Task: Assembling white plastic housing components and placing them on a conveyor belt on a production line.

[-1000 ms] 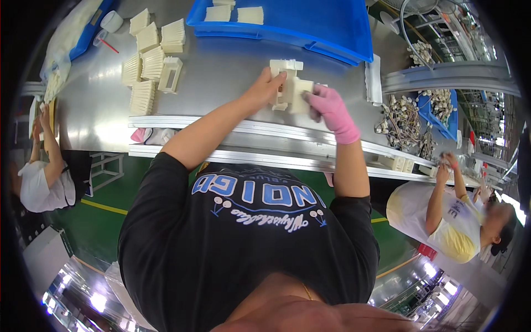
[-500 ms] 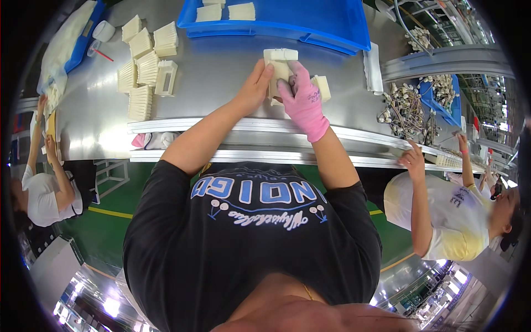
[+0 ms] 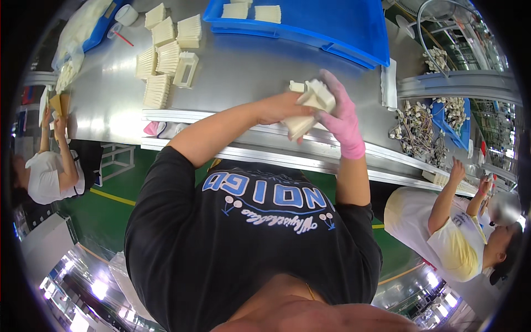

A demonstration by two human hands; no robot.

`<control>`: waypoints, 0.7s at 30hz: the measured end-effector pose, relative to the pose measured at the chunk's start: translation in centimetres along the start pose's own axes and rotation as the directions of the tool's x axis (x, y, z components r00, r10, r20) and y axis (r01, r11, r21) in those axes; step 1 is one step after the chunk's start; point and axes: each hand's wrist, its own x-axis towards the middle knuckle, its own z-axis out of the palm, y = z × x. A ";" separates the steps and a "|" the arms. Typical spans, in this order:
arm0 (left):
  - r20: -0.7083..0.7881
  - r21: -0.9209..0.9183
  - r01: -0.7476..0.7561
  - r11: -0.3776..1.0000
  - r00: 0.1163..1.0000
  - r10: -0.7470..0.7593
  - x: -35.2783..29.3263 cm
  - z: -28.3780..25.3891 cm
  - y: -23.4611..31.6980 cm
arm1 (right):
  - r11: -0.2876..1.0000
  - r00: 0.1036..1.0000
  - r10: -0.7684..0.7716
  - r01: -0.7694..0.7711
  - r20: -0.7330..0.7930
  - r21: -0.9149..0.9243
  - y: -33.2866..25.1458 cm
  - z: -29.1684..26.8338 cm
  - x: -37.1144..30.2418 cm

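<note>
My bare left hand point(image 3: 279, 108) is closed around a cream plastic frame-like part point(image 3: 301, 124), held tilted above the near edge of the metal table. My right hand point(image 3: 344, 124), in a pink glove with greyish fingertips, grips the part's upper right end point(image 3: 322, 95) between thumb and fingers. Whether this is one part or several stacked together, I cannot tell. Another cream piece point(image 3: 297, 86) shows just behind my hands, mostly hidden by them. To the left, several ribbed stacks of cream parts point(image 3: 167, 57) lie beside a single rectangular cream frame point(image 3: 186, 70).
A blue tray point(image 3: 354, 52) with a few cream stacks stands at the back. A white cup point(image 3: 126, 15) and a red stick point(image 3: 124, 38) lie far left. Bundles of wired connectors point(image 3: 415, 124) sit at the right. Co-workers are at both sides, one in a white-and-yellow shirt point(image 3: 442, 238).
Both hands have lifted the cream part and brought it nearer to me and to the right. It is now tilted, with my left hand across it. The whole view has shifted slightly.
</note>
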 end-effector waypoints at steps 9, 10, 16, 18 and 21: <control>-0.363 0.695 0.555 -0.457 0.820 0.443 -6.1 -18.0 2.1 | 0.391 0.761 0.578 -0.576 -0.295 -0.718 -0.9 -7.3 -8.9; -0.347 0.593 0.581 -0.557 0.809 0.475 -7.6 -20.3 1.6 | 0.239 0.823 0.447 -0.487 -0.351 -0.840 1.0 -8.4 -10.7; -0.494 0.491 0.550 -0.676 0.815 0.303 -9.5 -23.7 0.3 | 0.439 0.896 0.283 -0.439 -0.344 -0.784 6.5 -8.5 -7.3; -0.438 0.623 0.453 -0.637 0.877 0.195 -8.5 -22.9 0.5 | 0.420 0.900 0.309 -0.420 -0.308 -0.804 10.8 -7.9 -4.5; -0.411 0.858 0.434 -0.273 0.901 0.141 -6.5 -19.8 2.3 | 0.327 0.820 0.488 -0.489 -0.298 -0.809 11.5 -5.9 -0.1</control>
